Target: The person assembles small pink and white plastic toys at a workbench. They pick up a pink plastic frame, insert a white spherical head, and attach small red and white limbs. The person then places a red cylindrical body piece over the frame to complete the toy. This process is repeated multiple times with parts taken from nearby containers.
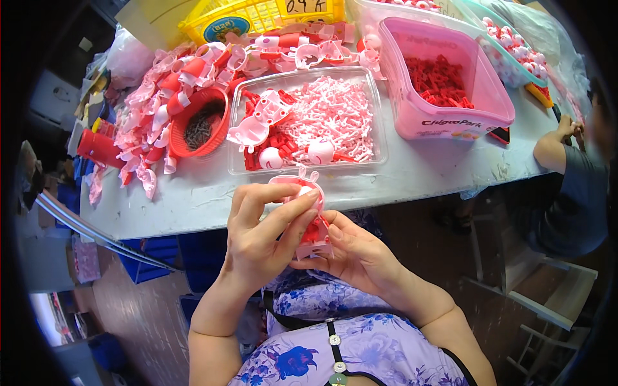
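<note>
Both hands hold a pink plastic toy shell (315, 248) with small ears on top and red parts inside, just off the table's front edge. My left hand (257, 225) pinches its upper part, thumb and fingers pressed at a whitish piece in the opening. My right hand (364, 251) grips it from the right and below. Beyond them stands a clear plastic tray (381, 128) with small pale pink pieces (338, 112) and red pieces. Two white-and-pink balls, one of them a ball (320, 151) with a printed face, and pink shell halves (251, 128) also lie in it.
On the white table (193, 206), a red basket (209, 151) of small dark screws stands beside a heap of pink and red shells (154, 116). A pink tub (444, 119) holds red parts. Behind are a yellow crate (257, 16) and a teal bin (515, 71) of balls. Another person (573, 174) sits at right.
</note>
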The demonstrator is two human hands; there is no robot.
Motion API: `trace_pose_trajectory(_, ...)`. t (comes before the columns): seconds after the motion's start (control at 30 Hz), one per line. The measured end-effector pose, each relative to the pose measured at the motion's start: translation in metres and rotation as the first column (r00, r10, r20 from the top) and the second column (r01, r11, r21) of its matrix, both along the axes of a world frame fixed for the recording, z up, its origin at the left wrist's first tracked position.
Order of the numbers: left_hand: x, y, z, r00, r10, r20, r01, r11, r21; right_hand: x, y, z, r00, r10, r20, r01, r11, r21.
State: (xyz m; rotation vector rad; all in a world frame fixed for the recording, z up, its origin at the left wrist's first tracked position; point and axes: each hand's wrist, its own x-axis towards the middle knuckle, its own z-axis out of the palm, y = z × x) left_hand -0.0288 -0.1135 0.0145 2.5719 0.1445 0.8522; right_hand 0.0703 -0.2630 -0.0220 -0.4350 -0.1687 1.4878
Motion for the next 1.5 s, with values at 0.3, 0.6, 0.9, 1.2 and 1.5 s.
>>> trace_pose_trajectory(0.3,0.001,0.004,0.013,0.999,0.004,0.047,0.002,0.993,-0.115,0.013,0.001,0.003,0.982,-0.064,-0.178,0.066,0.998,0.005)
trace_pose_trajectory(0.6,0.012,-0.006,0.019,0.997,-0.018,-0.077,0.015,0.999,-0.044,0.011,0.002,0.007,0.977,-0.161,-0.138,0.158,0.987,-0.033)
trace_pose_trajectory(0.9,0.023,-0.001,0.024,0.998,-0.023,-0.055,0.012,0.983,-0.182,0.021,-0.004,0.013,0.969,-0.181,-0.167,0.183,0.983,0.000)
trace_pose_trajectory(1.2,0.033,0.062,0.014,0.976,0.205,-0.071,-0.217,0.937,-0.274,0.026,-0.007,0.007,0.960,-0.223,-0.169,0.224,0.974,-0.014)
trace_pose_trajectory(1.5,0.059,0.063,0.015,0.981,0.114,-0.158,-0.108,0.993,0.045,0.028,-0.019,0.012,0.958,-0.274,-0.088,0.272,0.962,-0.040)
